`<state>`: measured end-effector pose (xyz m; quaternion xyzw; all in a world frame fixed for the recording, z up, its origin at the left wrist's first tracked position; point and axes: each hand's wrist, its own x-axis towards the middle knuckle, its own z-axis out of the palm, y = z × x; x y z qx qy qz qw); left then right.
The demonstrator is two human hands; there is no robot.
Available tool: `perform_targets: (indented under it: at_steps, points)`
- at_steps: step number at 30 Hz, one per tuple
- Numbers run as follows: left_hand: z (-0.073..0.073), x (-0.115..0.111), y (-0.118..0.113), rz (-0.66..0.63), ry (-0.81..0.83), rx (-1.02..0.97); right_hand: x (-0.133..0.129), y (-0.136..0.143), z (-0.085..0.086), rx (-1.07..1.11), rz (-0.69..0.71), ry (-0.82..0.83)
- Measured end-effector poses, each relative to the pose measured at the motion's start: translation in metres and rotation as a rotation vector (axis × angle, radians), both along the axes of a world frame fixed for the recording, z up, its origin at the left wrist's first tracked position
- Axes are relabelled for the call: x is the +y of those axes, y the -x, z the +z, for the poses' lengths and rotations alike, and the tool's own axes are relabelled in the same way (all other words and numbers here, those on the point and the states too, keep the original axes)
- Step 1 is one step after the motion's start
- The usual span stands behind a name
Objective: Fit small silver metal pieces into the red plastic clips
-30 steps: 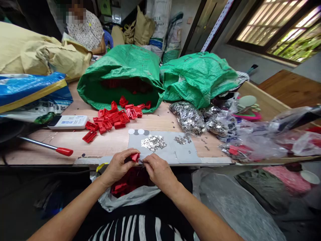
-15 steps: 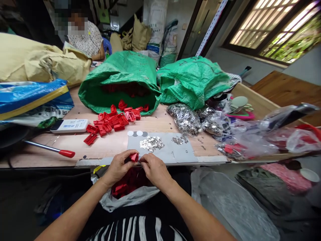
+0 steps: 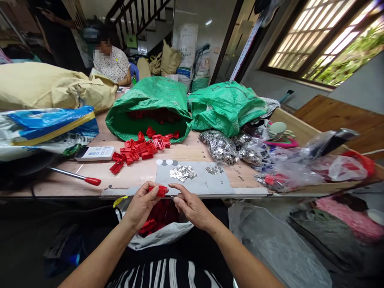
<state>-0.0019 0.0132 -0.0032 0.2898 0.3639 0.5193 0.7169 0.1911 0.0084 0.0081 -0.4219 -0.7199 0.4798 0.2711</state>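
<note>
Single head view, worn by the seated worker; faces forward and down over own forearms. Near edge of worktop [image 3: 90, 176] close below lens, green sacks [image 3: 150, 92] beyond, window [image 3: 318, 44] upper right. No second view to share.

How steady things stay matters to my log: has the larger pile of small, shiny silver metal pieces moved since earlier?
No: against the flat gray sheet, the larger pile lies in the same place; only the view shifted.

Metal pieces [image 3: 182, 173] on the mat [image 3: 196, 185]
</note>
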Motion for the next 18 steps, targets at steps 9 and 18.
perform_targets:
  at_steps: [9,18]
  points:
    - [0.015,-0.012,-0.004,0.017,0.306,-0.314,-0.001,0.013,0.003,0.089,0.043,-0.012]
    - [0.011,-0.014,-0.012,-0.011,0.376,-0.378,-0.001,0.011,0.017,0.015,0.011,-0.086]
